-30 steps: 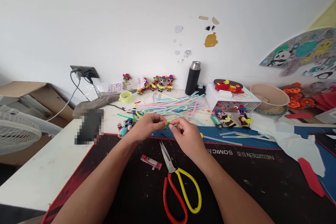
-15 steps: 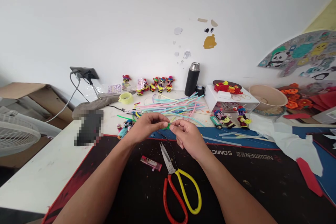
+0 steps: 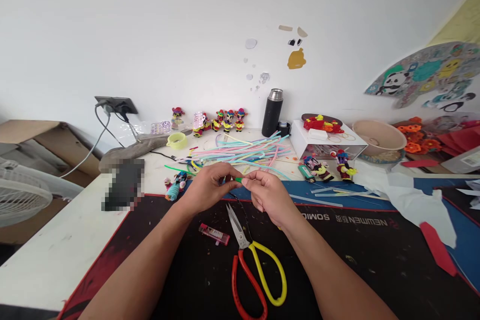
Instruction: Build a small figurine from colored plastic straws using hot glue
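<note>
My left hand and my right hand meet above the far edge of the black desk mat. Both pinch a small green piece between their fingertips; a thin dark wire hangs down from it. Scissors with one red and one yellow handle lie open just below my hands. A small pink lighter lies to the left of the blades. A heap of pastel pipe cleaners lies behind my hands.
Small colourful figures stand along the wall, and others stand at the right. There are a black flask, a white box, a beige bowl, a yellow tape roll, white paper, and a fan at the left.
My hands stay together on the green piece, with the fingers shifting slightly around it. The view has drifted a little to the right.
</note>
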The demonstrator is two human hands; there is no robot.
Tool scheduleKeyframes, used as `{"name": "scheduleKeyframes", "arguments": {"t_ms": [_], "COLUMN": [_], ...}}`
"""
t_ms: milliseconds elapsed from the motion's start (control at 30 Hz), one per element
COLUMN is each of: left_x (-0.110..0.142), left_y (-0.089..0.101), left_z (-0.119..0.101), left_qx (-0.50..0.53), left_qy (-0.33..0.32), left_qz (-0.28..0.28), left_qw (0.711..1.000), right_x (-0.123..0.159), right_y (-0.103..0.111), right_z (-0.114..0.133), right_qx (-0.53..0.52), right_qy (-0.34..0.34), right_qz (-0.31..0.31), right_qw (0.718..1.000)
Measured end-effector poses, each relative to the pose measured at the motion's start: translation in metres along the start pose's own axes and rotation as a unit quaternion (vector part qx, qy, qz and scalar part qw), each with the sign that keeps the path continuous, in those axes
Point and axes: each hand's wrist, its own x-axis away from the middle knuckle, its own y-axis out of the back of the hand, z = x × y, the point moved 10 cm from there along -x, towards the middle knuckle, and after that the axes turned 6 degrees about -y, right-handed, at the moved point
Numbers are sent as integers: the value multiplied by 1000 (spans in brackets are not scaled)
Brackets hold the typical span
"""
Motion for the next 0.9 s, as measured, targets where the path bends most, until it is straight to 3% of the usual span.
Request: {"name": "scheduleKeyframes", "arguments": {"t_ms": [300, 600, 900], "left_x": [2, 3, 3], "left_y": [-4, 5, -3], "left_z": [8, 23, 21], "left_qx": [0, 123, 88], "left_qy": [27, 124, 119], "left_qz": [-3, 1, 28], "left_qw": [1000, 985, 989], "right_x": [0, -1, 0], "right_y": [0, 2, 1], "right_z": [-2, 2, -2], "right_qx": [2, 58, 120], "right_qy": [-8, 24, 14], "right_qz": [8, -4, -14], "right_qw": [1000, 998, 993]}}
